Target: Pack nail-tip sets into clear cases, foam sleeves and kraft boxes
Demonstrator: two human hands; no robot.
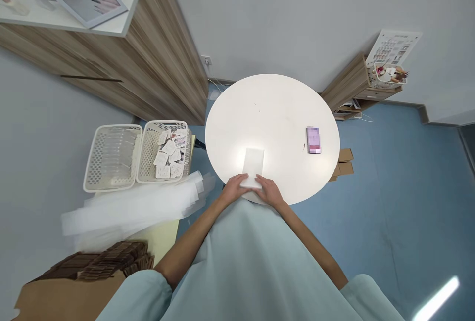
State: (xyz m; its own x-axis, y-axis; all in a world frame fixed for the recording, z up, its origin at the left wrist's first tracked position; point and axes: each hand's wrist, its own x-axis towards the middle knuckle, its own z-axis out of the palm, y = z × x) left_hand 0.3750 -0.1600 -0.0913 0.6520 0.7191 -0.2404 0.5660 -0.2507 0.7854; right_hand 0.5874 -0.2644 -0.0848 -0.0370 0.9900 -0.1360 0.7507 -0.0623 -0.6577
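Note:
A flat white rectangular packet [254,160], perhaps foam sheet or a pouch, lies lengthwise near the front edge of the round white table [274,106]. My left hand [234,187] grips its near left corner, fingers bent over the top. On the near right corner is my right hand [268,190], holding it the same way, with the thumbs close together at the near end. Whether anything lies inside the packet cannot be made out.
A phone-like object with a blurred purple face [313,140] lies on the table's right. To the left stand a basket of small cards [142,155], a basket of clear plastic pieces [90,162], stacked white translucent sheets [137,207] and brown cardboard [67,296]. Cabinets [163,49] rise behind.

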